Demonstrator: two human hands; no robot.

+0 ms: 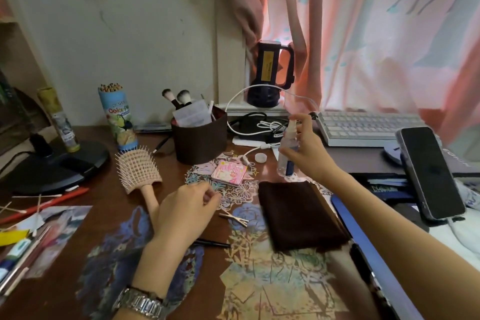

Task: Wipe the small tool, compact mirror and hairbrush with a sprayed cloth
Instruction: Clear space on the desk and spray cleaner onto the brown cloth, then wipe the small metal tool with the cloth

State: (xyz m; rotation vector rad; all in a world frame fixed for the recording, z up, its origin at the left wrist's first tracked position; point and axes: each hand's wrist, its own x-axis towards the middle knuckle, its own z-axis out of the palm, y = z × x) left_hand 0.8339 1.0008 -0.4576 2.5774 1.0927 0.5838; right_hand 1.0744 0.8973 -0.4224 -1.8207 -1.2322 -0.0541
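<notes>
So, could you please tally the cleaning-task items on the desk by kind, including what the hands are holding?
Hairbrush: 1
Compact mirror: 1
Small metal tool: 1
Brown cloth: 1
Spray bottle, gripped by the right hand: 1
Bottle cap: 1
Total: 6
The left hand holds none of them.

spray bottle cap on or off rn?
Off. The spray bottle, held upright in the right hand, has its nozzle exposed, and a small translucent cap lies on the desk beside it.
</notes>
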